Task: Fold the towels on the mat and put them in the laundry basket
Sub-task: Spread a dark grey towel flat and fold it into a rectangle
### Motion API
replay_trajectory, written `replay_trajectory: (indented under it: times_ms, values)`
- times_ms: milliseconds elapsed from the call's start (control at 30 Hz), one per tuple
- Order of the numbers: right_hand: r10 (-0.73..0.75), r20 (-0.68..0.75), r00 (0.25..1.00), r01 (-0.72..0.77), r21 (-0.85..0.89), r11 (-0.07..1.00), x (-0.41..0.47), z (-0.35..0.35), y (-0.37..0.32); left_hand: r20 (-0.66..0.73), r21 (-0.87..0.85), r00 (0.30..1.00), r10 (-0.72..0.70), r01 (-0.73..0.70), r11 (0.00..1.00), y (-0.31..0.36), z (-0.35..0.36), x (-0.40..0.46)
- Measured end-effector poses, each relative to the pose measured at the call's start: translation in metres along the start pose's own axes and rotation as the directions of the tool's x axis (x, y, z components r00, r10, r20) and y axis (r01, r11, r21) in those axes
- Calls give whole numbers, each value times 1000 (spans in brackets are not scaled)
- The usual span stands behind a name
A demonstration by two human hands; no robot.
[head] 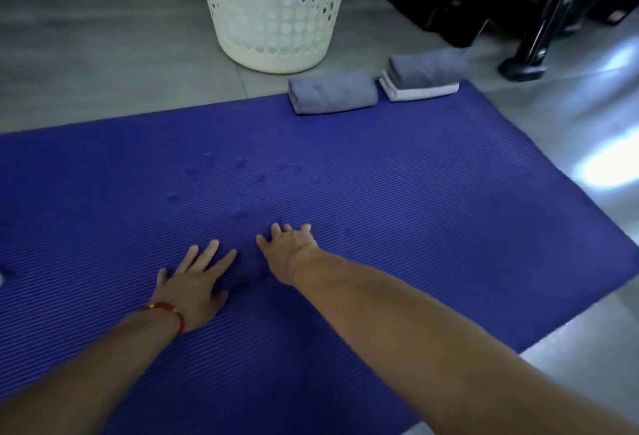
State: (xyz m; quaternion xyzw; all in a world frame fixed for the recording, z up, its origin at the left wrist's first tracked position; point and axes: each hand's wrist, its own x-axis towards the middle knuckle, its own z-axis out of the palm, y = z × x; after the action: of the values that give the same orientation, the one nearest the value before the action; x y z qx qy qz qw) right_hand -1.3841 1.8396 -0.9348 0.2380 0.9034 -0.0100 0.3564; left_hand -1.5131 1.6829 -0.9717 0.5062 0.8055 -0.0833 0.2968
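Our left hand [193, 282] and right hand [290, 255] lie on the blue mat [432, 192], fingers spread, holding nothing. The folded grey towel [332, 95] lies far ahead and rightward, its long axis crosswise, beside the towel stack [420, 76] and near the laundry basket [273, 9]. We judge the right hand nearer.

I'm getting a dim, soft, bluish picture. Glare is bouncing off the floor [601, 165] at right, and wide-angle bending is curving the edges.
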Motion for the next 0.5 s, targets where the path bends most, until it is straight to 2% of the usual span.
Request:
replay_trajectory:
  times_ms: [133,233,300,367,500]
  values:
    - [-141,53,989,142,-8,990,-29,-16,-19,93,-89,996,6,3,996,-32,15,-57]
    - [-267,-48,962,269,41,962,-44,-41,-39,73,-105,993,-93,101,989,-64,24,-92]
    - [-344,-122,931,353,64,933,-54,-58,-58,11,-116,979,-205,205,972,-90,23,-113]
    - [-420,-177,890,436,65,898,-62,-74,-84,-87,-119,933,-350,339,933,-114,20,-142]
    - [-527,-223,820,549,46,835,-72,-99,-129,-193,-99,780,-595,588,803,-149,13,-185]
